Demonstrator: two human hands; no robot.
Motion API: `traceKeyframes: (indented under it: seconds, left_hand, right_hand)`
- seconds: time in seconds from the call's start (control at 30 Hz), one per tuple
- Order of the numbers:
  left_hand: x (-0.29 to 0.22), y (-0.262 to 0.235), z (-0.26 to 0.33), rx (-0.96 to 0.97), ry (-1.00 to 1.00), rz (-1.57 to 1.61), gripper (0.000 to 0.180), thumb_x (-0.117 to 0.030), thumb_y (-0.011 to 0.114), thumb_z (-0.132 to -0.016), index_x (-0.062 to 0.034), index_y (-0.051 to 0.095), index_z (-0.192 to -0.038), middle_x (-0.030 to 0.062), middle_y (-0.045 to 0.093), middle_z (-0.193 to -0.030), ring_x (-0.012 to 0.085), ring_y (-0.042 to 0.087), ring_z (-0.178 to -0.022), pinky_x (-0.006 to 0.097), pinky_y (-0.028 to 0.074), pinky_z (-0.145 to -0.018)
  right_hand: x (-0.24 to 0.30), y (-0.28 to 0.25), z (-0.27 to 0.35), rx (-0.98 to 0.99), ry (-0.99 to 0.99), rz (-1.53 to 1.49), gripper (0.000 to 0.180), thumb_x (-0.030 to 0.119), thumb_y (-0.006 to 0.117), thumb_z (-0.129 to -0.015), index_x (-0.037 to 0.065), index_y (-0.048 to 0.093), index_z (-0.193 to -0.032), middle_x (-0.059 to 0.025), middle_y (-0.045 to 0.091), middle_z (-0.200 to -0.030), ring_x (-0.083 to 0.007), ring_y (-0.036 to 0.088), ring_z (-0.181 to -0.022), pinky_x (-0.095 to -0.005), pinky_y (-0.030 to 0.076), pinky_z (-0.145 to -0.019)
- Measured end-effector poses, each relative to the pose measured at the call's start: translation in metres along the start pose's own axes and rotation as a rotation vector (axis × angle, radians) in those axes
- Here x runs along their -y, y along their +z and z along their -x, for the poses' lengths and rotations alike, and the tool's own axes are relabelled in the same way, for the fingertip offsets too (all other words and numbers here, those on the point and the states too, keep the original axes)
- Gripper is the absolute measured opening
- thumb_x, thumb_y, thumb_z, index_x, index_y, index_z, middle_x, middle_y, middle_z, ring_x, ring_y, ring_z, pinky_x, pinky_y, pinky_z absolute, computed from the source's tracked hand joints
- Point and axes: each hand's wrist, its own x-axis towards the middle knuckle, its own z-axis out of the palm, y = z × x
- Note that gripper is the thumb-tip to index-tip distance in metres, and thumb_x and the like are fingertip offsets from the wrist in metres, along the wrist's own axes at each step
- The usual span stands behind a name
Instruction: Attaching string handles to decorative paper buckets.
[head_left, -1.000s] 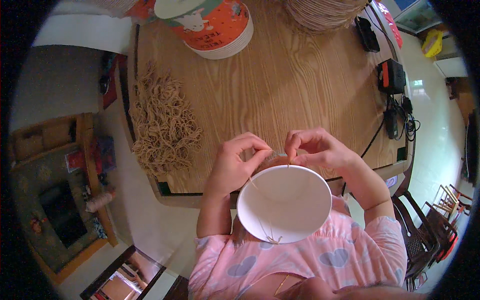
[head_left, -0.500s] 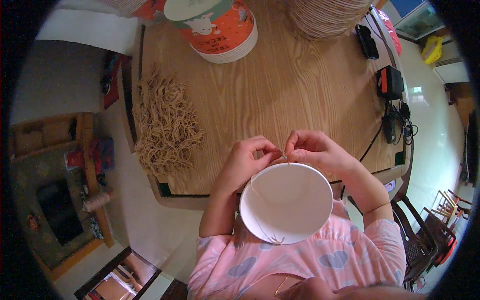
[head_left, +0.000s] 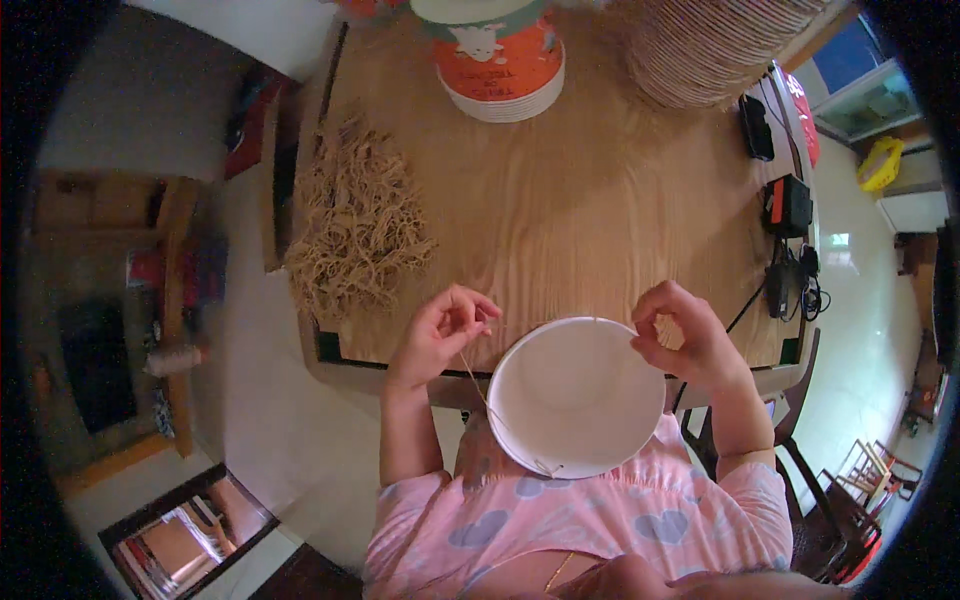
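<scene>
A white paper bucket (head_left: 578,400) rests mouth up against my lap at the table's near edge, its pale inside showing. Thin tan twine (head_left: 474,382) runs from my left hand (head_left: 448,332) down to the bucket's left rim, and a small knot of it shows at the near rim. The fingers of my left hand are pinched on this twine. My right hand (head_left: 688,338) is at the bucket's upper right rim, with thumb and fingers curled; anything between them is too small to make out. A loose pile of cut twine (head_left: 358,225) lies to the left on the table.
A stack of orange printed buckets (head_left: 500,75) stands at the far side, beside a taller stack of nested pale buckets (head_left: 715,50). Along the right edge lie a black case (head_left: 757,128), a black and red box (head_left: 788,206) and tangled cables (head_left: 800,280).
My hands, together at the bucket's far rim before, are now apart, left hand to the left and right hand to the right. Twine now stretches from my left hand. The view has shifted somewhat.
</scene>
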Motion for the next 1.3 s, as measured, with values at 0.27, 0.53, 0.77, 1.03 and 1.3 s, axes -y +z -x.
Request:
traceKeyframes:
  seconds: [0.27, 0.53, 0.77, 1.03, 1.3]
  left_hand:
    - [-0.006, 0.002, 0.015, -0.174, -0.009, 0.013, 0.012, 0.006, 0.053, -0.083, -0.0053, 0.052, -0.080, 0.0085, 0.060, -0.094, 0.0127, 0.057, -0.087, 0.025, 0.048, -0.076]
    - [-0.019, 0.018, 0.037, -0.123, 0.013, -0.102, 0.008, -0.009, 0.056, -0.089, -0.0008, 0.055, -0.087, 0.0066, 0.060, -0.089, 0.0110, 0.058, -0.075, 0.025, 0.049, -0.068]
    - [-0.027, 0.064, 0.104, -0.329, 0.084, -0.763, 0.045, -0.043, 0.076, -0.070, -0.0082, 0.048, -0.075, 0.0019, 0.053, -0.054, 0.0171, 0.053, -0.045, 0.030, 0.044, -0.045]
    - [-0.018, 0.082, 0.081, -0.495, 0.238, -0.684, 0.016, -0.015, 0.061, -0.084, -0.0047, 0.051, -0.077, 0.0115, 0.059, -0.066, 0.0290, 0.061, -0.060, 0.039, 0.047, -0.053]
    - [-0.010, 0.070, 0.059, -0.548, 0.266, -0.539, 0.017, -0.019, 0.060, -0.085, -0.0039, 0.053, -0.089, 0.0120, 0.060, -0.074, 0.0289, 0.062, -0.067, 0.038, 0.048, -0.058]
  right_hand:
    - [-0.006, 0.019, 0.041, -0.283, -0.082, 0.336, 0.019, -0.004, 0.060, -0.075, 0.004, 0.049, -0.089, -0.0018, 0.050, -0.074, -0.0093, 0.047, -0.064, -0.0241, 0.041, -0.058]
    - [-0.004, 0.036, 0.075, -0.447, 0.040, 0.288, 0.015, -0.005, 0.058, -0.077, 0.004, 0.049, -0.085, -0.0011, 0.051, -0.071, -0.0074, 0.047, -0.063, -0.0225, 0.040, -0.056]
    - [0.011, 0.012, 0.075, -0.433, -0.058, 0.546, 0.010, -0.004, 0.061, -0.079, 0.002, 0.052, -0.078, -0.0021, 0.056, -0.075, -0.0089, 0.053, -0.070, -0.0235, 0.044, -0.064]
    - [-0.019, -0.004, -0.014, 0.072, 0.184, 0.260, 0.023, 0.019, 0.048, -0.093, 0.001, 0.061, -0.096, 0.0012, 0.060, -0.084, -0.0075, 0.053, -0.080, -0.0241, 0.044, -0.073]
    - [-0.041, 0.003, -0.009, 0.128, 0.322, 0.052, 0.009, 0.009, 0.060, -0.084, 0.001, 0.060, -0.089, 0.0021, 0.060, -0.079, -0.0054, 0.053, -0.074, -0.0208, 0.044, -0.065]
